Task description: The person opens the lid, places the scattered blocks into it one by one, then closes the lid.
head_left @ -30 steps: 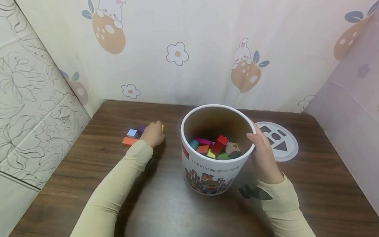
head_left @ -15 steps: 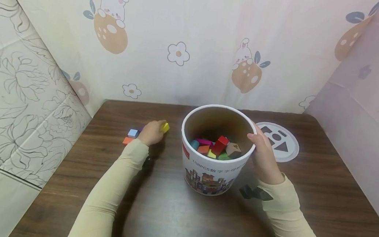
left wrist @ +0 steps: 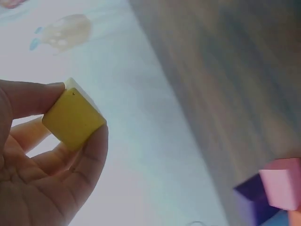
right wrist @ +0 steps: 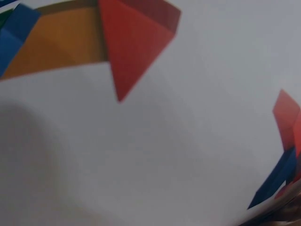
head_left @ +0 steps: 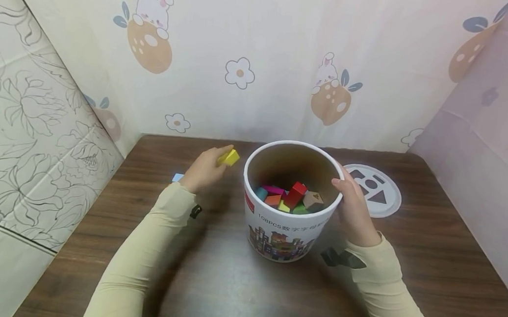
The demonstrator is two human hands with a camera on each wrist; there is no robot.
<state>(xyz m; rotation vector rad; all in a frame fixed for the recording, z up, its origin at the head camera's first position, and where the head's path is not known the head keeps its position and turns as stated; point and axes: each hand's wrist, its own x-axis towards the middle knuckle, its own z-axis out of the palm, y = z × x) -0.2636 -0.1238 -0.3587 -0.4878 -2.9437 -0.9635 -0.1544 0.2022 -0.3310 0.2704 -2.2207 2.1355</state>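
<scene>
Pinching yellow block, left grip apart from bucket, right grip clasping its rim

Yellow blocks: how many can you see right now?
2: one yellow block in the left grip, another yellow block inside the bucket; more may be hidden in there.

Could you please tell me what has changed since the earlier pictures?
The left grip, pinching the yellow block, has moved right toward the bucket and up in the head view. The bucket, the right grip holding it and the white lid stayed put.
</scene>
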